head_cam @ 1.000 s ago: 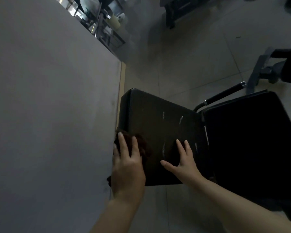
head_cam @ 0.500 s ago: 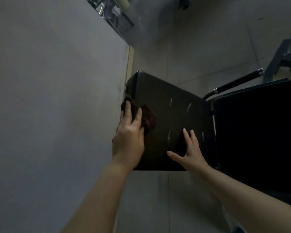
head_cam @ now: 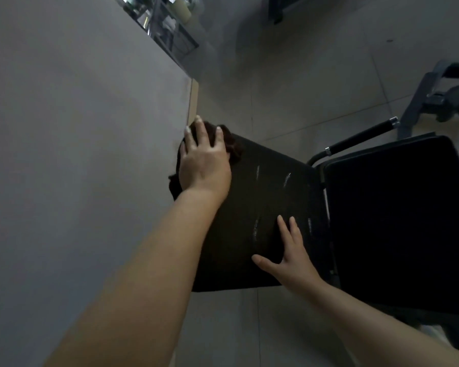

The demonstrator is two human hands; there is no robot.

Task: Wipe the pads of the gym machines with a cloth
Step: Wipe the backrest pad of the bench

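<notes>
Black vinyl everywhere, dim light, and the left hand [head_cam: 203,160] is flat on the cloth [head_cam: 231,147] at the far left corner of the pad [head_cam: 263,207], fingers straight and spread, pressing down. That cloth is dark brown, bunched, and lies under the palm and fingers; a lump of it pokes out to the right of the fingers and a bit hangs off the pad's left edge below the wrist. Fingertips reach right to the pad's far edge, next to the wall [head_cam: 77,154].

Right hand [head_cam: 289,258] sits on the near right part of that same pad, fingers straight, thumb out to the left, palm down, holding nothing.

Count it up: one cloth, two hands, two pads. The second pad [head_cam: 398,221] is just beside the first on the right, a thin gap between them. One handle [head_cam: 361,139] with a black grip sticks out past the gap. Pale scuff marks streak the first pad between the hands. Grey frame [head_cam: 432,99] stands on the tiled floor [head_cam: 302,75] at far right.
</notes>
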